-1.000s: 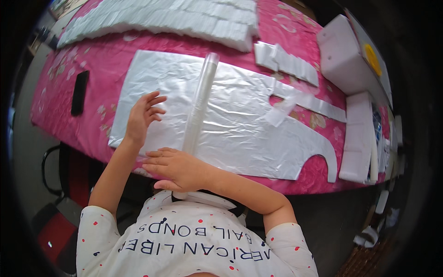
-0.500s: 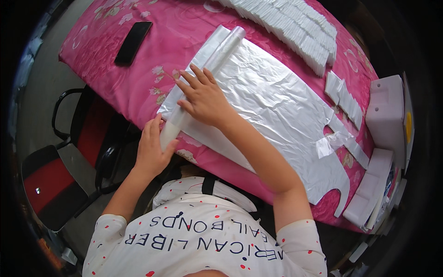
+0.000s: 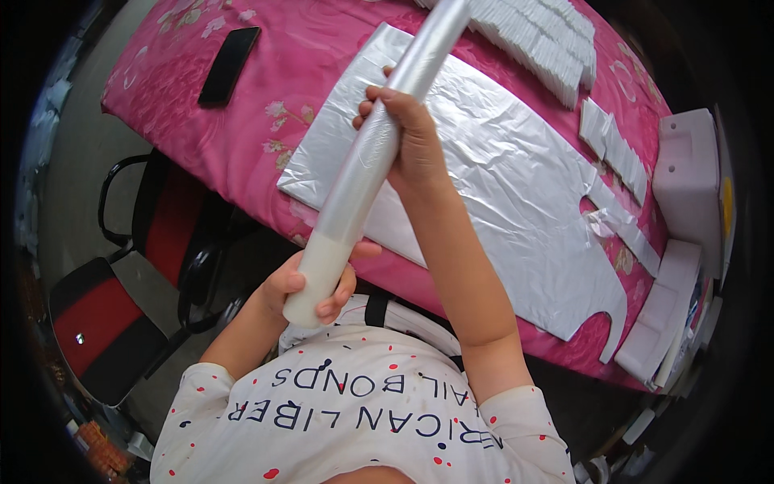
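A long roll of clear plastic film [image 3: 359, 181] is raised off the table, slanting from near left to far right. My left hand [image 3: 318, 282] wraps round its near end, where the pale core shows. Farther up, my right hand [image 3: 407, 133] is closed round the film-covered part, some fingers hidden behind it. Beneath lies a flat stack of silvery-white plastic bags [image 3: 500, 177], wrinkled, with cut-out handles at the right end. A small crumpled piece of the same plastic [image 3: 598, 223] lies by the handles.
A pink flowered cloth [image 3: 185, 137] covers the table. On it are a black phone [image 3: 230, 66], rows of folded white packets [image 3: 536, 44] and a smaller row [image 3: 614, 149]. White plastic bins [image 3: 685, 169] stand at the right edge. Black-and-red chairs [image 3: 109, 315] are at the left.
The roll was lying on the bags with my right hand spread flat over it. Now it is lifted toward me, and both hands grip it.
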The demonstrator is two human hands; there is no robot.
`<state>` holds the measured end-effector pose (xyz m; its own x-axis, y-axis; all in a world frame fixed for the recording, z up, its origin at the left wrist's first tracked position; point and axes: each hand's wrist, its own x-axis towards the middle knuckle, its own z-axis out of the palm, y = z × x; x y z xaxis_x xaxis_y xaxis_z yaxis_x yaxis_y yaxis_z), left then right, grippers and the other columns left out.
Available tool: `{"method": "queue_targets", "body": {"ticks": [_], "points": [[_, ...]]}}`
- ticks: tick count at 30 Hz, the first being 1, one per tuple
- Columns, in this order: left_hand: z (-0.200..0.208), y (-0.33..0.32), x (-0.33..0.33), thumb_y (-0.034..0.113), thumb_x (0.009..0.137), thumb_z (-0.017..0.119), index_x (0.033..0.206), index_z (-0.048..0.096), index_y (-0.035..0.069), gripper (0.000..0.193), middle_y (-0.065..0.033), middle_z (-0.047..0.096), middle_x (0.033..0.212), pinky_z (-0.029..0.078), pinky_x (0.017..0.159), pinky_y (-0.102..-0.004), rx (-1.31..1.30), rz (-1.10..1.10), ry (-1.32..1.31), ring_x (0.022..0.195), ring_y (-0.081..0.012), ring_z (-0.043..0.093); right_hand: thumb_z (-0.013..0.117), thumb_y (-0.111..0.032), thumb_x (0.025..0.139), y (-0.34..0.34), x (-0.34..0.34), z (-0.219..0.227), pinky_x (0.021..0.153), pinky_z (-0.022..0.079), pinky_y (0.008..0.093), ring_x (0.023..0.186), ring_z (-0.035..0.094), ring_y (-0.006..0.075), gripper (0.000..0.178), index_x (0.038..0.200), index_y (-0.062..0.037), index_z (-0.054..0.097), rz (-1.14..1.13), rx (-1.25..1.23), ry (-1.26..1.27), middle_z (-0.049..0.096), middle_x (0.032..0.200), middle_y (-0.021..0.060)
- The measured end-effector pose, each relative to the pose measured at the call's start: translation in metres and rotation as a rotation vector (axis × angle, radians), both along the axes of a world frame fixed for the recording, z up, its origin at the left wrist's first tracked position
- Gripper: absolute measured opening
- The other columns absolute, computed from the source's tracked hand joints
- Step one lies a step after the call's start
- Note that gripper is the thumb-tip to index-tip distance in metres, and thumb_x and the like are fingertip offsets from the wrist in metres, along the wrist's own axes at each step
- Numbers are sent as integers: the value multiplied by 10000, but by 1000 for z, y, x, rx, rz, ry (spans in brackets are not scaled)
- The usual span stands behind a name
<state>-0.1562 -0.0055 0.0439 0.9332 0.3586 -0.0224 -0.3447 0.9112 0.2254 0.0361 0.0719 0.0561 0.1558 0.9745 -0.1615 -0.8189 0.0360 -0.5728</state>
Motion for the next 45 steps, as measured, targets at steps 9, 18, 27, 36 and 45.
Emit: {"method": "queue_targets", "body": {"ticks": [9,18,27,36,45], "points": [[-3,7,48,494,872,439,1198,415,1,591,-69,556,944,448,680,-245,741,84,884,794,-117,537,668,-117,750,-52,26,-13,654,504,301,725,568,149,455,1070,-3,365,-277,-144,-453,532,880,93],[-8,-6,70,644,882,186,1262,375,52,728,-107,569,995,481,541,-249,646,-45,910,624,-108,545,659,-126,745,-79,35,-23,663,524,335,761,571,166,482,1085,25,353,-247,-306,-386,514,930,115],[-2,-4,74,373,912,439,1088,449,35,381,-74,569,763,474,525,-262,654,-268,1043,570,-125,544,696,-176,746,-91,40,-46,701,498,305,784,565,163,534,1112,27,363,-246,-313,-447,525,897,99],[-29,-8,13,328,866,531,1067,472,23,371,-69,560,699,462,506,-256,463,-513,942,531,-122,540,574,-291,859,-95,187,-39,713,411,218,860,522,96,473,1235,-35,444,-423,-447,-807,596,1023,63],[-33,-5,4,563,720,653,1131,530,-3,710,-57,563,663,459,477,-234,384,-553,846,513,-114,557,582,-271,859,-89,199,-28,540,362,179,611,478,24,249,941,-44,640,242,-485,-944,630,811,-22]]}}
